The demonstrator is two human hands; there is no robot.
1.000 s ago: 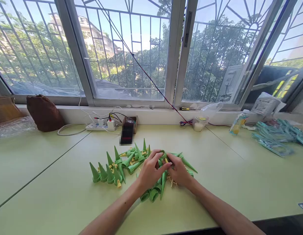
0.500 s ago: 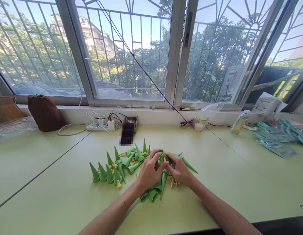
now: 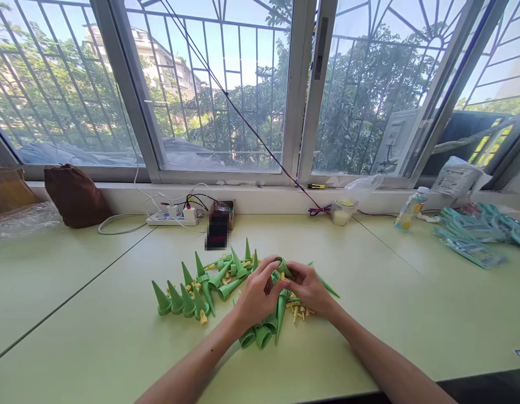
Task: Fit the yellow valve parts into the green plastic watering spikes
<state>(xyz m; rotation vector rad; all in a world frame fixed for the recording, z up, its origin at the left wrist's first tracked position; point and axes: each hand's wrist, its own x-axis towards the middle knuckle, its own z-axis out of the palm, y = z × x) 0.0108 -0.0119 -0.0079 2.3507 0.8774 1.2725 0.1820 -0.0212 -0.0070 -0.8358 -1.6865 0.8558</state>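
My left hand (image 3: 256, 294) and my right hand (image 3: 310, 287) meet over a pile of green plastic cone spikes (image 3: 226, 278) on the pale green table (image 3: 95, 336). Both hands pinch one green cone (image 3: 281, 266) between their fingertips, its round open end up. Small yellow parts (image 3: 299, 311) lie under my right hand. A row of upright green cones (image 3: 178, 297) stands to the left of my left hand. More cones (image 3: 260, 335) lie beside my left wrist.
A brown pouch (image 3: 74, 193) and a white power strip (image 3: 173, 216) with cables sit by the window sill. A small dark box (image 3: 220, 224), a plastic cup (image 3: 341, 212), a bottle (image 3: 406, 212) and teal packets (image 3: 474, 235) lie at the back and right.
Both hands stay on the same green cone; the fingers shift slightly around it. My right hand has moved a little upward off the yellow parts.
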